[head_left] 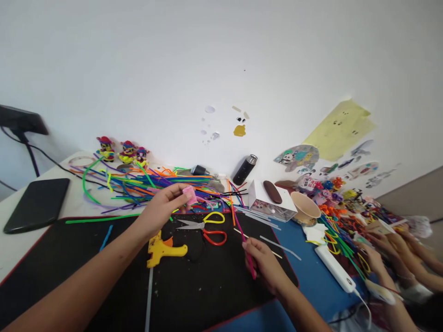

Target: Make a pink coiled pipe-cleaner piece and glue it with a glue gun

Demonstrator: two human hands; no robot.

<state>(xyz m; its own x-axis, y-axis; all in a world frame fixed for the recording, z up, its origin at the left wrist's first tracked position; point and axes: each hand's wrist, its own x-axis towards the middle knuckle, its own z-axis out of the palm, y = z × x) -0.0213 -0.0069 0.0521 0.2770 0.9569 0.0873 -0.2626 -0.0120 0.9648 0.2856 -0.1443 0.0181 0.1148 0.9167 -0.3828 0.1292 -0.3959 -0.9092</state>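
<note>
My left hand (168, 203) pinches a small, soft-looking pink piece (189, 195) above the near edge of the pipe cleaner pile (152, 183); its exact kind is unclear. A magenta pipe cleaner (238, 227) stands slanted in my right hand (262, 262), whose fingers are closed around its lower part. Between the hands, scissors (204, 226) with one yellow and one red handle lie open on the black mat (194, 295). A yellow glue gun (164, 250) with a glue stick (149, 295) in it rests left of them. A thin cream stick (277, 254) lies beside my right hand.
A black tablet-like device (38, 203) lies at left. Behind the pile sit several small figures (127, 151). A black flask (245, 169), a white box (266, 198) with a brown case (272, 191), and a bowl (306, 206) stand back right. Another person's hands (372, 258) are at far right, near a white power strip (335, 267).
</note>
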